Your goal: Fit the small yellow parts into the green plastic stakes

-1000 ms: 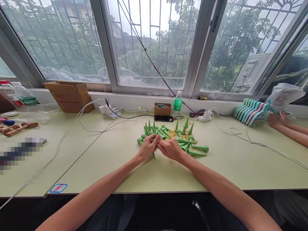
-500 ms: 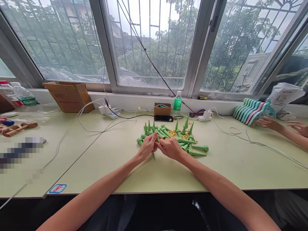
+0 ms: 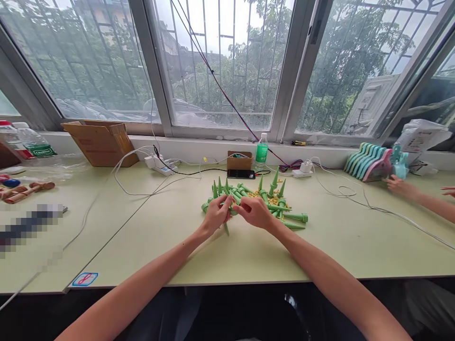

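Note:
A heap of green plastic cone spikes (image 3: 273, 201) lies on the pale green table (image 3: 185, 237), mixed with small yellow pieces (image 3: 254, 194). My left hand (image 3: 216, 215) is closed round one green spike (image 3: 227, 222), whose tip points down toward me. My right hand (image 3: 255, 212) pinches at the top end of that same spike, fingers pressed together right against my left fingers. Both hands hover just in front of the heap.
Behind the heap sit a black phone (image 3: 241, 174), a small brown box (image 3: 240, 161) and a green bottle (image 3: 262, 152). White cables and a power strip (image 3: 159, 164) cross the table. A cardboard box (image 3: 101, 142) stands far left. Another person's hand (image 3: 400, 186) touches coloured hangers (image 3: 369, 163) at right.
My hands have lifted slightly and shifted toward the heap with the spike. The other person's hands have moved apart, one reaching to the hangers.

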A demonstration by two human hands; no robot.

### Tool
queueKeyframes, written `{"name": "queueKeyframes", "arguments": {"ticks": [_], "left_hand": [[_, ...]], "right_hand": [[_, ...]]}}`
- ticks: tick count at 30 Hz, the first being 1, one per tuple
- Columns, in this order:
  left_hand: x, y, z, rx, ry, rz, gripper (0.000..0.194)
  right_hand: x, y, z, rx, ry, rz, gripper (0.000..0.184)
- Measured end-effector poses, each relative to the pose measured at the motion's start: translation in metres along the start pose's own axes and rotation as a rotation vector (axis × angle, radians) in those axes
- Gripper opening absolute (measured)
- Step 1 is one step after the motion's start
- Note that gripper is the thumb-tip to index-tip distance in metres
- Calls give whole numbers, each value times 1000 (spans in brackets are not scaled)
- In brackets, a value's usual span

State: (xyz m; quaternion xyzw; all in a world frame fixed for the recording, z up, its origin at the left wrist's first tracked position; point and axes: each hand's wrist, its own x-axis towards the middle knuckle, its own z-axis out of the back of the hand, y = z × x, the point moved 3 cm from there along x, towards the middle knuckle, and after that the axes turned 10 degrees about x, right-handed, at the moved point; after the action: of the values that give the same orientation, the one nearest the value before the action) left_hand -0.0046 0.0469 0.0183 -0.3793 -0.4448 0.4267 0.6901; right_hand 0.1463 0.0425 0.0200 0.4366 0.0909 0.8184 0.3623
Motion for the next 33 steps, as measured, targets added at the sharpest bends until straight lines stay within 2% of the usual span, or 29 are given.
{"name": "queueKeyframes", "arguments": {"ticks": [4,8,11,16,22,27,33], "left_hand": [[0,1,1,223,-34,-126,40],[-1,0,-2,430,-27,-269,42],[-1,1,-3,479,4,-277,40],[-1,6,-6,447,89,-194,33],[-2,6,-7,413,128,-151,24],[-2,1,-6,404,63,-151,26],[-1,-4,-1,402,-32,-183,32]], "right_hand": [[5,-14,21,43,-192,-85,42],[6,-22,28,17,-247,-117,40],[6,-24,26,-20,-221,-126,39],[6,-23,21,-87,-149,-135,36],[6,-25,18,-113,-86,-156,20],[6,-26,20,-115,-31,-107,14],[7,-29,20,-97,124,-7,14]]}}
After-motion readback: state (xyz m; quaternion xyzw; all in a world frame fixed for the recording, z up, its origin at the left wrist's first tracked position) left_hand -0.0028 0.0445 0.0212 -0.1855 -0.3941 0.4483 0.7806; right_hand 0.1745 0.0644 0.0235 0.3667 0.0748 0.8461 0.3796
